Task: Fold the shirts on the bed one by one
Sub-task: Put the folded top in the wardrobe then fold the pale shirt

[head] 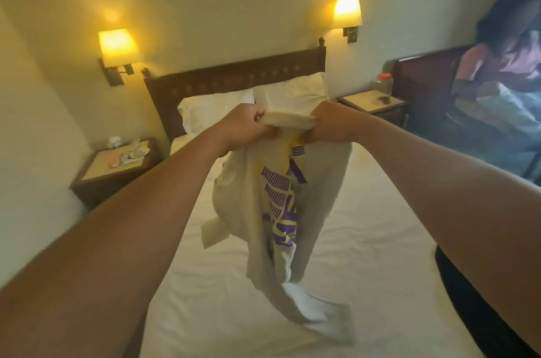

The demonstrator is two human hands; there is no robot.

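Both the left hand (243, 126) and right hand (330, 123) grip the cream printed cotton shirt (278, 196), apparently by its collar, hanging lengthwise above the white bed (366, 240).

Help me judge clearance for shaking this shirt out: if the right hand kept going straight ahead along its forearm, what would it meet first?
Probably the white pillows against the headboard. The right hand, gripping the shirt, points toward them, with nothing visible between; depth is hard to judge.
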